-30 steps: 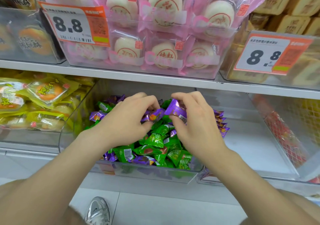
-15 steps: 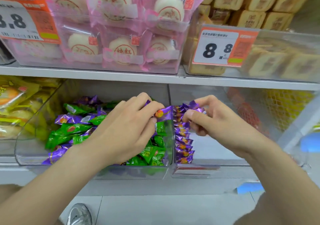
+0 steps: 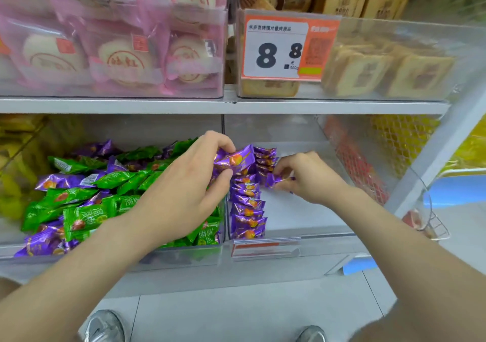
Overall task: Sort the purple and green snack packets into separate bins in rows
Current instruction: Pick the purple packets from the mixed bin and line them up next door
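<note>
A clear left bin [image 3: 184, 259] on the lower shelf holds a loose mix of green packets [image 3: 86, 215] and purple packets [image 3: 56, 182]. The clear right bin [image 3: 294, 220] holds a neat row of purple packets [image 3: 247, 210] along its left wall. My left hand [image 3: 184, 192] pinches a purple packet [image 3: 234, 159] over the wall between the two bins. My right hand [image 3: 307, 177] pinches another purple packet [image 3: 274, 178] low in the right bin, just right of the row's far end.
The shelf above [image 3: 236, 105] carries a bin of pink-wrapped buns [image 3: 118, 52] and a bin of tan pastry packs [image 3: 394, 68] with an 8.8 price tag [image 3: 278, 47]. Yellow snack packs [image 3: 15, 157] lie left. A red mesh bag [image 3: 355, 165] sits beyond the right bin. My shoes [image 3: 105, 326] show below.
The view has swung to the right. My right hand has gone deeper and lower into the right bin with its purple packet. My left hand has lifted its purple packet toward the dividing wall.
</note>
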